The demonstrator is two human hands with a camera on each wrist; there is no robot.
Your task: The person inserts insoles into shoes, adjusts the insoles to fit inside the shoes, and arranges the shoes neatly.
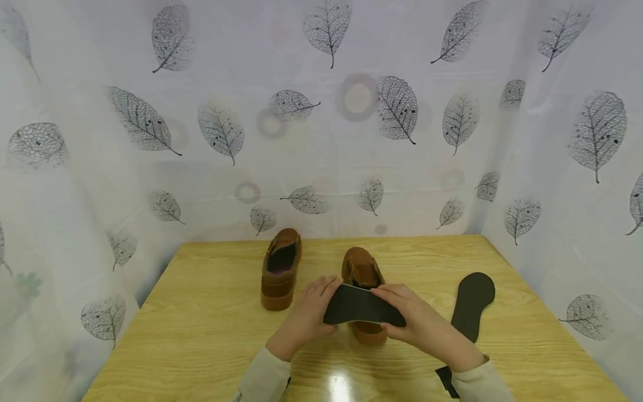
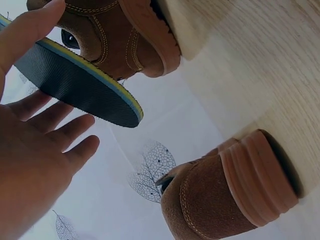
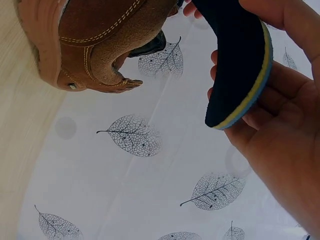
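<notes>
A dark insole (image 1: 364, 306), bent in a curve, is held between both hands above the right-hand brown shoe (image 1: 358, 261). My left hand (image 1: 307, 317) grips one end, thumb on one face and fingers on the other. The other end is pinched by my right hand (image 1: 421, 322) between thumb and fingers. Yellow and blue layers show along the insole's edge (image 2: 90, 67) in the left wrist view. In the right wrist view, the brown shoe (image 3: 107, 45) with yellow stitching stands beside the insole (image 3: 237, 65). The insole partly hides that shoe in the head view.
Another brown shoe (image 1: 277, 287) stands to the left on the wooden table (image 1: 201, 335). A second dark insole (image 1: 472, 304) lies flat at the right, near the right forearm. Behind the table hangs a white curtain (image 1: 331, 156) printed with leaves.
</notes>
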